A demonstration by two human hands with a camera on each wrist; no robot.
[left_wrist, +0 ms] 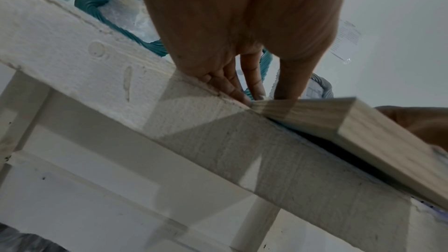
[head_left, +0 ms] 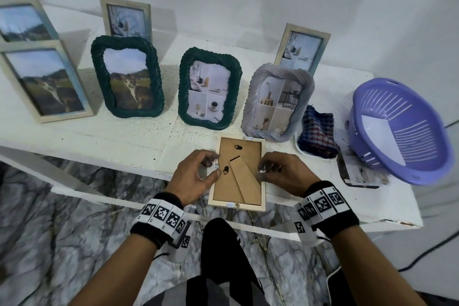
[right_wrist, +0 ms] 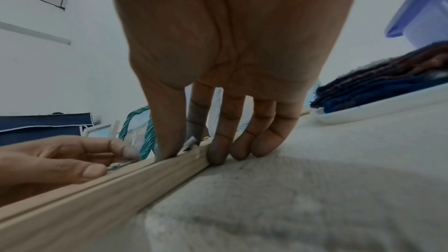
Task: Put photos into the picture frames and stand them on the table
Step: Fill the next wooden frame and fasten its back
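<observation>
Light wooden picture frame [head_left: 238, 173] laid face down at the front edge of the white painted table [head_left: 124, 136], its left side pinched at a small metal clip by the left hand [head_left: 196, 177], its right side gripped by the right hand [head_left: 283, 171], purple plastic basket [head_left: 397, 129] set at the right.

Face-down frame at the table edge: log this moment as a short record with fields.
frame: wooden frame lies face down, backing board up, near end overhanging the white table
left hand: left hand pinches a small metal tab on the frame's left rail
right hand: right hand fingers a tab on the right rail
stand: easel leg folded flat
standing frames: seven, all with photos
nearby: purple basket, checked cloth
</observation>
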